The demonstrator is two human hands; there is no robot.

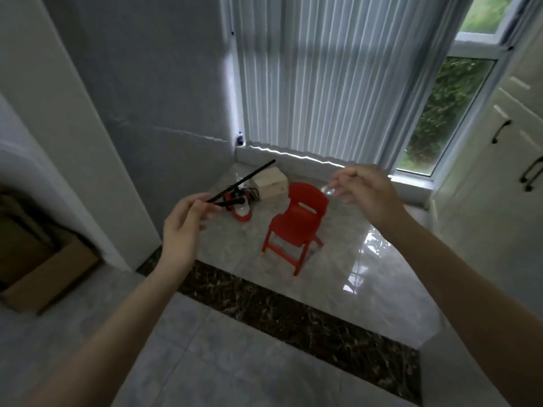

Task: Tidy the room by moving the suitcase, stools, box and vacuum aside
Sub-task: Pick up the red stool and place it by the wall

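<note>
Pale vertical blinds [317, 77] at twelve o'clock, drawn over most of the window down to a low sill. Bare glass [435, 113] at two o'clock, green foliage behind it. Small bottle with a blue cap [240, 138] on the sill's left end, in the corner against the grey wall [147, 69]. White cabinet doors [505, 118] with dark handles at three o'clock. Open cardboard carton [47, 259] at nine o'clock, tucked under a white ledge. Glossy grey floor tiles [235, 362] below, crossed by a dark marbled strip [293, 312] slanting from nine towards five o'clock.
</note>
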